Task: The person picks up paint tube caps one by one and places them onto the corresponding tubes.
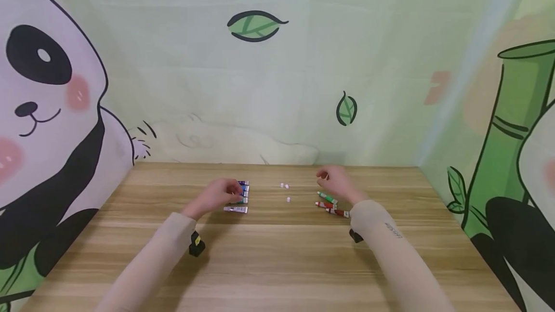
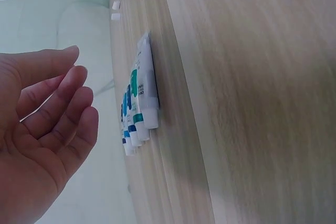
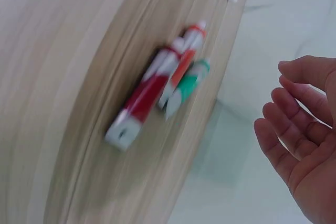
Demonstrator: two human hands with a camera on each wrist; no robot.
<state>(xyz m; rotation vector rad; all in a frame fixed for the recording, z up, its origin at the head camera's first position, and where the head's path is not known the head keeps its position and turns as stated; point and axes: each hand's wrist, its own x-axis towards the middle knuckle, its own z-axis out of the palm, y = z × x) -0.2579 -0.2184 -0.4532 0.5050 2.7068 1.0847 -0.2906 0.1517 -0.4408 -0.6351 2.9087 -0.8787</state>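
My left hand hovers by a row of small paint tubes on the left, its fingers loosely bent with nothing between them. Nearest me in that row lies a silvery tube; behind it, blue and teal-marked tubes are partly covered by the hand in the head view. On the right, my right hand is raised just beyond three more tubes, fingers relaxed and holding nothing. These are a green tube, an orange-red tube and a dark red tube, lying at a slant close together.
Three small white pieces lie on the wooden table between the two groups of tubes. Behind the table's far edge rises a pale green backdrop with leaves, pandas and bamboo. A black device sits under the left wrist.
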